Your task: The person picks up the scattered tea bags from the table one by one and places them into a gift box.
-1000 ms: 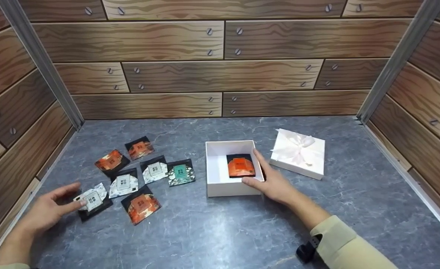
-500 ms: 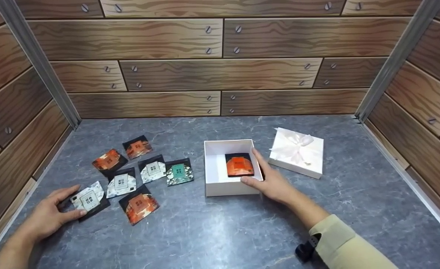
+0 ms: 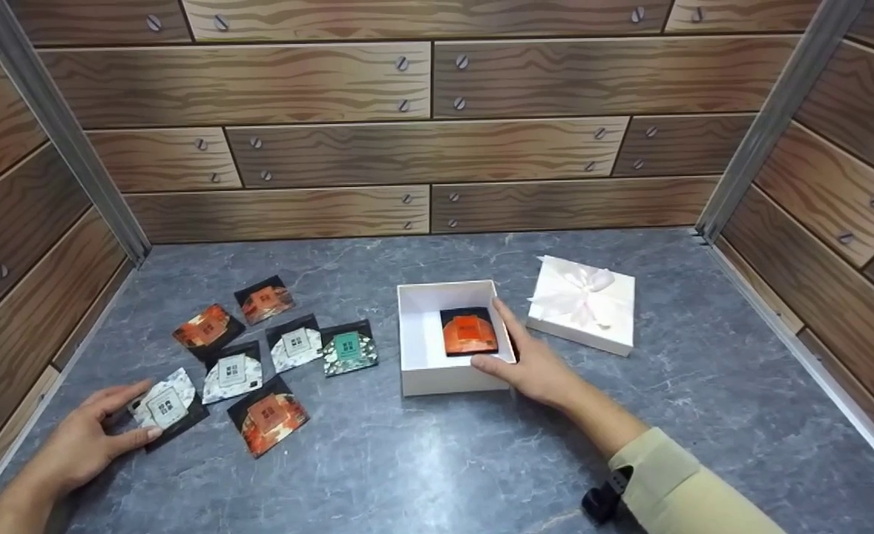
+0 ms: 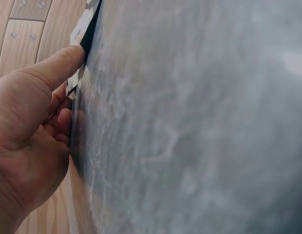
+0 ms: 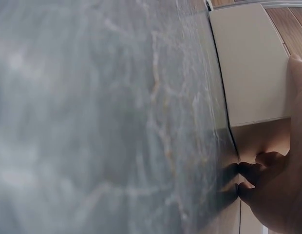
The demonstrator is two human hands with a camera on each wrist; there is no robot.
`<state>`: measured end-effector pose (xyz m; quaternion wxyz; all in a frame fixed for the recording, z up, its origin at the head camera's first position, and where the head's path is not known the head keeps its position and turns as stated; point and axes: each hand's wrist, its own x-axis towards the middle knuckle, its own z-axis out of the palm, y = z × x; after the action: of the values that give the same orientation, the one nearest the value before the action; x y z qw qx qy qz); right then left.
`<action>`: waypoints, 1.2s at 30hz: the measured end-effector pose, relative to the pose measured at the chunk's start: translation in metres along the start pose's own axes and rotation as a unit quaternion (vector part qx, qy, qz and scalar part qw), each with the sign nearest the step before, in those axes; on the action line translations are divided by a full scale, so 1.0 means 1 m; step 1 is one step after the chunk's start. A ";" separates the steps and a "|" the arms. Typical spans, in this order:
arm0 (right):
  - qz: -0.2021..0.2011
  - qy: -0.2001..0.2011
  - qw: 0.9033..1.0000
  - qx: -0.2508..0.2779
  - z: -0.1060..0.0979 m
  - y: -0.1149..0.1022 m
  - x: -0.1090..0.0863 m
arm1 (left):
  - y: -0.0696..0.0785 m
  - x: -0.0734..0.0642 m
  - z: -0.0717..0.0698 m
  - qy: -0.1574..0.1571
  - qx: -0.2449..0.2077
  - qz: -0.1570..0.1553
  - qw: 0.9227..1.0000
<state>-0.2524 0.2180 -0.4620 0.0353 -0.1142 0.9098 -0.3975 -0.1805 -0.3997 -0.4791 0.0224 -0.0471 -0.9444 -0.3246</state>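
A person's right hand [image 3: 537, 368] is steadying a white box [image 3: 452, 381] while the left hand [image 3: 96, 441] is pinching a white-and-black packet [image 3: 166, 404].

One orange-and-black packet [image 3: 470, 335] is lying inside the box, toward its three o'clock wall. The right hand is gripping the box from about four o'clock, its thumb resting at the near rim and its fingers reaching along the outside of the wall. A white lid [image 3: 615, 315] with a pale bow [image 3: 587, 285] is lying between two and three o'clock of the box. The left hand's packet is sitting at two o'clock of that hand, between thumb and fingers, and well apart from the box, toward eight or nine o'clock. Six more packets [image 3: 268, 417], orange, white and green, are spreading from one to three o'clock of it.
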 end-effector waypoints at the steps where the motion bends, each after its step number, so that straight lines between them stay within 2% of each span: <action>1: 0.001 -0.001 1.000 0.002 0.000 0.000 0.000 | 0.000 0.000 0.000 0.000 0.002 -0.002 1.000; 9: -0.005 0.003 1.000 0.002 0.001 0.000 -0.001 | 0.002 0.001 -0.001 -0.011 -0.010 -0.016 1.000; 20: 0.005 -0.002 1.000 -0.002 0.001 0.000 -0.001 | 0.002 0.000 -0.001 -0.014 -0.019 -0.018 1.000; 31: 0.005 -0.004 1.000 0.000 0.001 0.002 -0.001 | 0.002 -0.001 0.004 -0.011 -0.037 -0.022 0.999; 36: 0.003 -0.003 1.000 -0.001 0.001 0.001 -0.001 | 0.002 -0.002 0.003 0.002 -0.031 -0.022 0.999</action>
<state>-0.2517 0.2184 -0.4632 0.0393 -0.1132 0.9105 -0.3958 -0.1785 -0.3962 -0.4802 0.0158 -0.0258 -0.9345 -0.3546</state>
